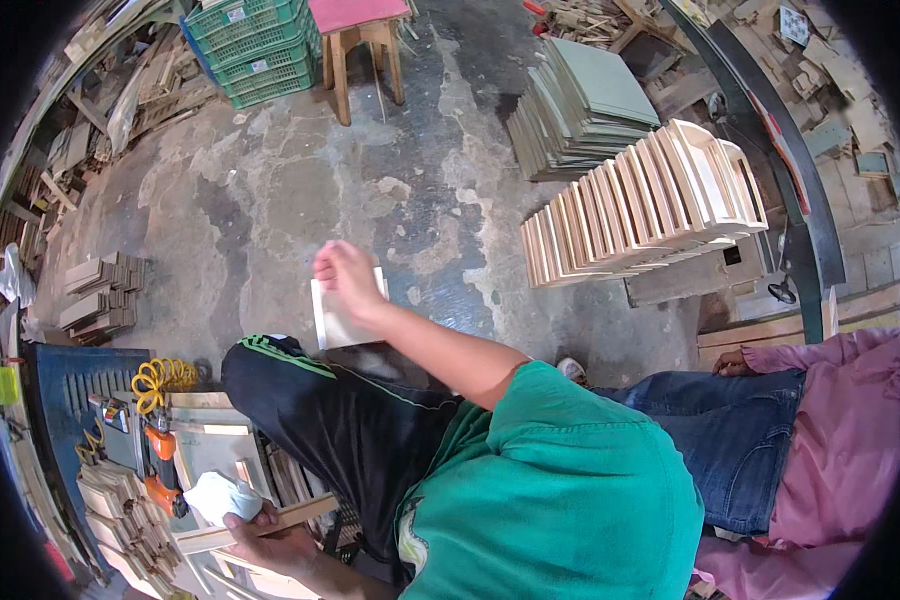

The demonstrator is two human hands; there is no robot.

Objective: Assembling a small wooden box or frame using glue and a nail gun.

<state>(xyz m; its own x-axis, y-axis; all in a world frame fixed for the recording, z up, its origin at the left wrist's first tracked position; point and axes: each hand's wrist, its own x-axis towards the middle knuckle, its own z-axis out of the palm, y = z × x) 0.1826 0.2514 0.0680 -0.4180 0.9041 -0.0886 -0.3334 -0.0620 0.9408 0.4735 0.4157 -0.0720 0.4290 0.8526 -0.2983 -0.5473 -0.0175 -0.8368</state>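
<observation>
Head view: the left hand (260, 538) has its fingers closed around a wooden strip (308, 511), low at the left, with a white bundle (220, 497) against its fingertips. The right hand (345, 275) is curled over a pale frame (319, 318) beyond the knee; whether it grips anything, I cannot tell. Near the bundle lies an orange-and-black tool (163, 470), below a yellow coiled hose (160, 382).
</observation>
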